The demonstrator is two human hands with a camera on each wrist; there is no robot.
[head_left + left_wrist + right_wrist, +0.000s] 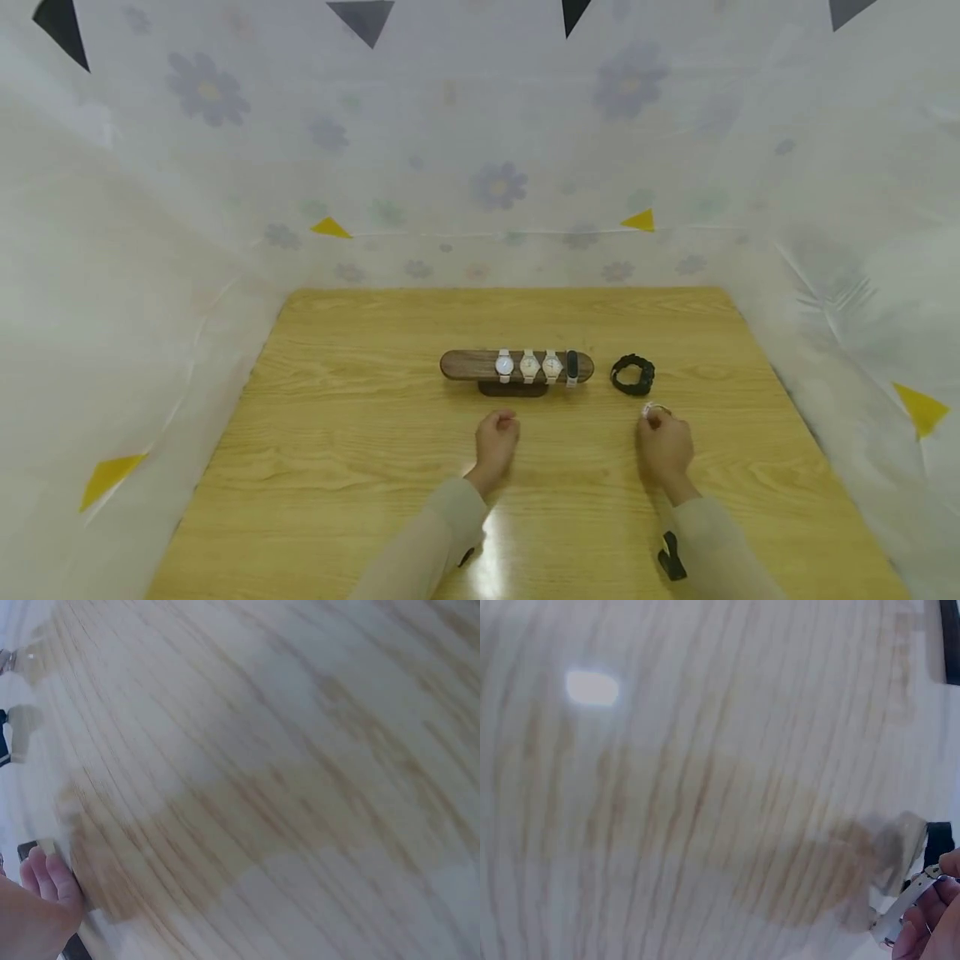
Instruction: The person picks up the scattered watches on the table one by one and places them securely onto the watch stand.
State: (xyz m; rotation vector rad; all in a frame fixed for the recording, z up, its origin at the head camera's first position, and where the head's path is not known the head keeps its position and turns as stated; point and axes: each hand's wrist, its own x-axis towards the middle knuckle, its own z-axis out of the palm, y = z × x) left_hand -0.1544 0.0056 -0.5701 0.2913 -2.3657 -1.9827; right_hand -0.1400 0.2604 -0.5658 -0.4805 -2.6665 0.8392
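At lower right of the right wrist view, a white strap [904,907] slanted lengthwise from lower left to upper right, pinched by the right hand [667,446]. Below a wooden stand [468,365] in the head view, the left hand [497,440] pointed upward, loosely curled.

The white strap [904,906], dotted with small dark holes, is pinched in the right hand [666,446], which hides part of it; it slants in the right wrist view. It is over the desk [360,442], nearer the right edge than the left and well in from the far edge; contact with the top is unclear.
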